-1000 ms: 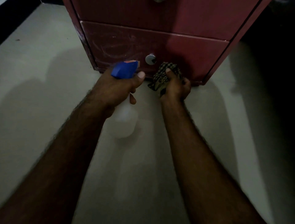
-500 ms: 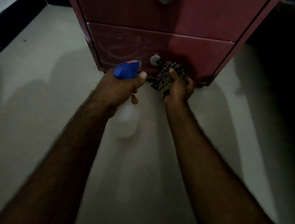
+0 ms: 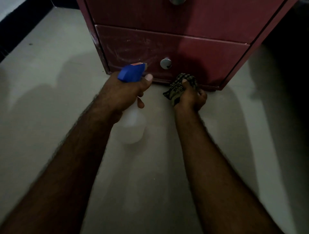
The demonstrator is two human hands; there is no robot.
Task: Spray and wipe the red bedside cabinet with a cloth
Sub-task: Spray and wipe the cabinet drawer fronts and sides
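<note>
The red bedside cabinet (image 3: 209, 55) stands on the floor ahead, its lower drawer bearing a round metal knob (image 3: 165, 63) and pale smears on the left half. My left hand (image 3: 124, 92) grips a clear spray bottle (image 3: 132, 128) with a blue trigger head (image 3: 132, 73), nozzle aimed at the lower drawer front. My right hand (image 3: 191, 97) holds a bunched checked cloth (image 3: 177, 86) against the cabinet's bottom edge, right of the knob.
A pale tiled floor (image 3: 50, 83) surrounds the cabinet. A dark skirting band (image 3: 15, 33) runs along the far left. Deep shadow (image 3: 291, 50) fills the space right of the cabinet. The upper drawer's knob (image 3: 177, 1) shows at the top edge.
My right hand has slid the cloth down and rightward from beside the knob to the cabinet's bottom edge. The spray bottle stays aimed at the drawer.
</note>
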